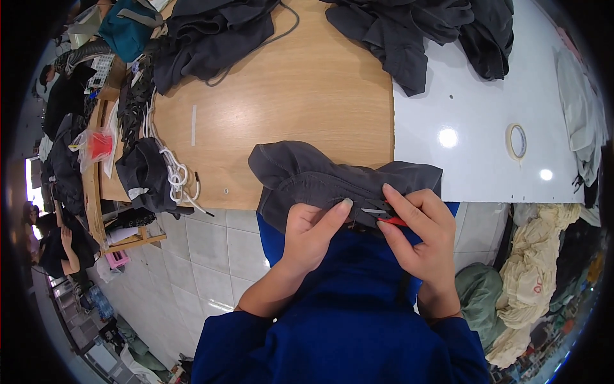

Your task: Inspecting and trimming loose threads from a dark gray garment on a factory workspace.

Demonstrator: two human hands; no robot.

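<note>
Head view: my left hand [311, 232] pinches the grey garment [320, 179]; my right hand [419, 230], at three o'clock of it, grips red-handled snips [382, 214].

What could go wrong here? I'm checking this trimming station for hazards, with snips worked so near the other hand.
The left hand pinches the dark grey garment right beside the red-handled thread snips in the right hand, so a fingertip could get nicked. The blades might also cut the fabric. The garment overhangs the wooden table edge and could slide off.
</note>
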